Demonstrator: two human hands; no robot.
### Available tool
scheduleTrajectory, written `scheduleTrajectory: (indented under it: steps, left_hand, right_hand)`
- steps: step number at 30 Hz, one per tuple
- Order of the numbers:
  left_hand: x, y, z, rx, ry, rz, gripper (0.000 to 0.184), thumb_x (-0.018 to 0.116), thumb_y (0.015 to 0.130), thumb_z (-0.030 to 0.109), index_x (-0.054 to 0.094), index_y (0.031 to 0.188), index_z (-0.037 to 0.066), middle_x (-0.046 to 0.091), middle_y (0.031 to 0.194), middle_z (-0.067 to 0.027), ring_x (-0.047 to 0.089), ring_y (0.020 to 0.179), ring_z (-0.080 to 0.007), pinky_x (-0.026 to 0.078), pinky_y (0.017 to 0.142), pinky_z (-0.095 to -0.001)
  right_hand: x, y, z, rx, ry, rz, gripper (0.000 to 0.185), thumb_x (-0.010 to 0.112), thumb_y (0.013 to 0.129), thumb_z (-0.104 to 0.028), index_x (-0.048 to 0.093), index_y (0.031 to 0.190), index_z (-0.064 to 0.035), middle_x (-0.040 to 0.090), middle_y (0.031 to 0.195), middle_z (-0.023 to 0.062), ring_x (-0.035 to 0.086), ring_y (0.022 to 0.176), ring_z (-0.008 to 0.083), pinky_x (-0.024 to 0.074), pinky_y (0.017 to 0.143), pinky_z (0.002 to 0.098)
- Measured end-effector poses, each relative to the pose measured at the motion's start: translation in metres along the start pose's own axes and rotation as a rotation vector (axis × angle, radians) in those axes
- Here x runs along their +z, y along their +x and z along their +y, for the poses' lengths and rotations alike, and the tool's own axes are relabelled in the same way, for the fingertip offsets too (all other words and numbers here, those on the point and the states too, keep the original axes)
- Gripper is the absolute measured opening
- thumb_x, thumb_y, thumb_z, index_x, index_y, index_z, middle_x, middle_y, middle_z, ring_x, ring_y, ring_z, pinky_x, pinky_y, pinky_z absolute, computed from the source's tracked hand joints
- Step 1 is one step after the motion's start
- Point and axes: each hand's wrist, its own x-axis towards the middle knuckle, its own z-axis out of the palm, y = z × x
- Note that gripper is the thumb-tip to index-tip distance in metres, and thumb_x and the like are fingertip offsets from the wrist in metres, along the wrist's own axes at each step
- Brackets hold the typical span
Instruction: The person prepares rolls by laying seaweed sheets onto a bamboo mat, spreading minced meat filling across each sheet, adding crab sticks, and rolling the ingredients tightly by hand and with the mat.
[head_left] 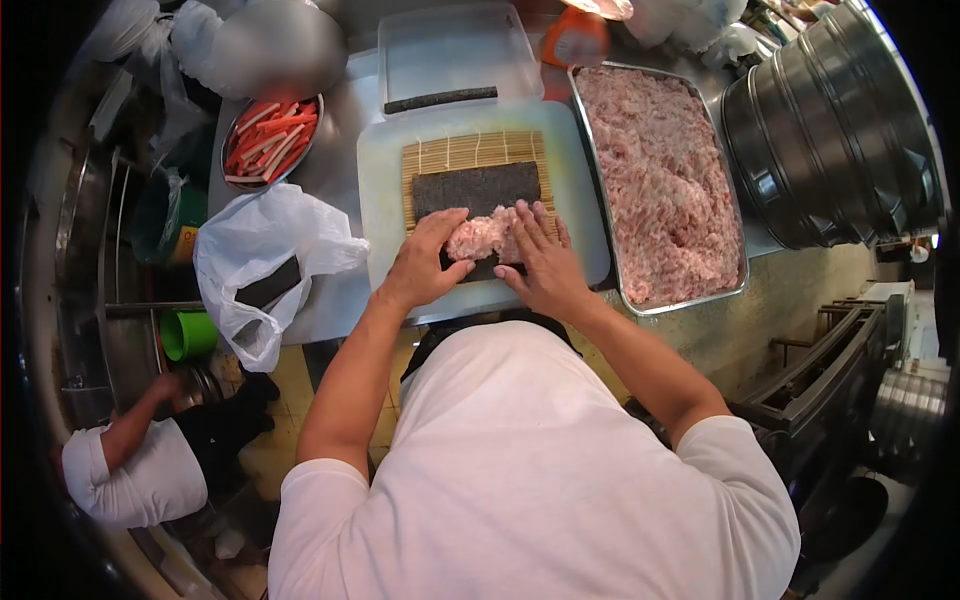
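Observation:
A dark nori sheet (475, 186) lies on a bamboo mat (470, 150), which rests on a pale cutting board (384, 180). Pink minced meat (482, 236) forms a lump across the lower part of the sheet. My left hand (425, 260) touches the lump's left end, thumb and fingers apart. On the right side, my right hand (543, 258) presses on the meat with its fingers extended and thumb apart. The nori's lower edge is partly hidden by meat and hands.
A metal tray (640, 306) of minced meat stands at right, beside stacked steamers (830, 120). At left are a bowl of red-and-white sticks (270, 140) and a plastic bag (225, 240) with nori. A clear container (450, 50) lies above the board; another person (140, 460) is lower left.

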Motion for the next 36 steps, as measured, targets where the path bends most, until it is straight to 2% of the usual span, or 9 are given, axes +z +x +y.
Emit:
scheduleTrajectory:
  steps: [8, 11, 14, 20, 23, 27, 31, 33, 36]
  left_hand:
    - [-0.002, 0.001, 0.003, -0.015, -0.009, 0.002, 0.074, 0.082, 0.073, 0.015, 0.055, 0.141, 0.001, 0.059, 0.139, -0.0208, 0.054, 0.131, -0.0372, 0.042, 0.113, -0.0431]
    - [-0.002, -0.002, 0.004, -0.016, -0.015, -0.013, 0.075, 0.082, 0.074, 0.015, 0.054, 0.141, 0.001, 0.058, 0.139, -0.0211, 0.054, 0.132, -0.037, 0.042, 0.113, -0.0428]
    - [-0.005, -0.003, 0.004, -0.037, -0.023, -0.023, 0.075, 0.082, 0.073, 0.015, 0.054, 0.142, 0.002, 0.058, 0.139, -0.0213, 0.054, 0.132, -0.0369, 0.042, 0.113, -0.0425]
    - [-0.001, -0.002, 0.001, -0.031, -0.026, -0.008, 0.076, 0.082, 0.072, 0.012, 0.053, 0.143, 0.002, 0.058, 0.14, -0.0208, 0.054, 0.132, -0.0365, 0.042, 0.113, -0.0422]
    - [-0.004, -0.002, 0.0, -0.035, -0.017, -0.015, 0.077, 0.081, 0.072, 0.011, 0.053, 0.143, 0.002, 0.057, 0.141, -0.0203, 0.054, 0.132, -0.0363, 0.043, 0.113, -0.042]
    - [-0.002, -0.003, 0.0, -0.046, -0.039, -0.01, 0.076, 0.079, 0.072, 0.01, 0.053, 0.144, 0.003, 0.056, 0.142, -0.0202, 0.053, 0.133, -0.0359, 0.042, 0.113, -0.0415]
    - [-0.003, -0.001, -0.006, -0.028, -0.043, -0.007, 0.077, 0.075, 0.072, 0.006, 0.051, 0.145, 0.003, 0.056, 0.143, -0.0207, 0.053, 0.134, -0.0359, 0.042, 0.114, -0.041]
    - [-0.004, -0.003, -0.005, -0.042, -0.078, -0.029, 0.077, 0.068, 0.071, 0.004, 0.05, 0.146, 0.002, 0.056, 0.142, -0.0206, 0.05, 0.136, -0.0365, 0.04, 0.115, -0.0418]
    - [-0.004, -0.003, -0.003, -0.055, -0.096, -0.022, 0.077, 0.066, 0.07, 0.002, 0.049, 0.146, 0.001, 0.055, 0.143, -0.021, 0.049, 0.136, -0.0367, 0.041, 0.115, -0.0416]
  right_hand:
    - [-0.018, -0.001, -0.008, 0.182, 0.008, -0.076, 0.076, 0.055, 0.099, -0.055, 0.041, 0.154, -0.0042, 0.024, 0.166, 0.0206, 0.017, 0.153, 0.0468, 0.0135, 0.121, 0.0622]
    - [-0.001, -0.006, -0.013, 0.097, 0.013, -0.013, 0.077, 0.055, 0.099, -0.056, 0.041, 0.154, -0.0047, 0.024, 0.166, 0.0223, 0.018, 0.152, 0.0475, 0.0118, 0.121, 0.0636]
    - [-0.021, -0.004, -0.017, 0.15, -0.162, -0.202, 0.084, 0.058, 0.096, -0.057, 0.037, 0.155, -0.0006, 0.023, 0.165, 0.0244, 0.018, 0.153, 0.0459, 0.0113, 0.121, 0.0619]
    - [0.009, 0.002, -0.034, -0.006, -0.003, -0.039, 0.088, 0.066, 0.091, -0.054, 0.035, 0.156, -0.0025, 0.025, 0.165, 0.0224, 0.018, 0.154, 0.044, 0.0092, 0.122, 0.0609]
    - [-0.018, 0.009, -0.033, 0.029, -0.119, -0.215, 0.095, 0.067, 0.089, -0.055, 0.032, 0.155, 0.0037, 0.027, 0.164, 0.0241, 0.02, 0.154, 0.0397, 0.0108, 0.123, 0.0592]
    - [-0.014, 0.012, -0.037, 0.083, -0.086, -0.113, 0.097, 0.068, 0.088, -0.056, 0.032, 0.155, 0.0035, 0.029, 0.164, 0.022, 0.021, 0.154, 0.0401, 0.0112, 0.123, 0.0601]
    - [-0.002, 0.023, -0.049, -0.077, 0.027, -0.113, 0.094, 0.071, 0.086, -0.053, 0.035, 0.155, -0.0009, 0.035, 0.161, 0.0214, 0.025, 0.153, 0.04, 0.013, 0.123, 0.0602]
    - [-0.016, 0.028, -0.046, -0.073, -0.089, -0.284, 0.095, 0.071, 0.086, -0.053, 0.035, 0.153, 0.004, 0.033, 0.161, 0.0232, 0.024, 0.153, 0.0396, 0.0121, 0.122, 0.0612]
    - [-0.014, 0.028, -0.046, -0.064, -0.023, -0.166, 0.085, 0.071, 0.086, -0.053, 0.046, 0.148, 0.0003, 0.034, 0.161, 0.0224, 0.025, 0.153, 0.0393, 0.0139, 0.122, 0.0607]
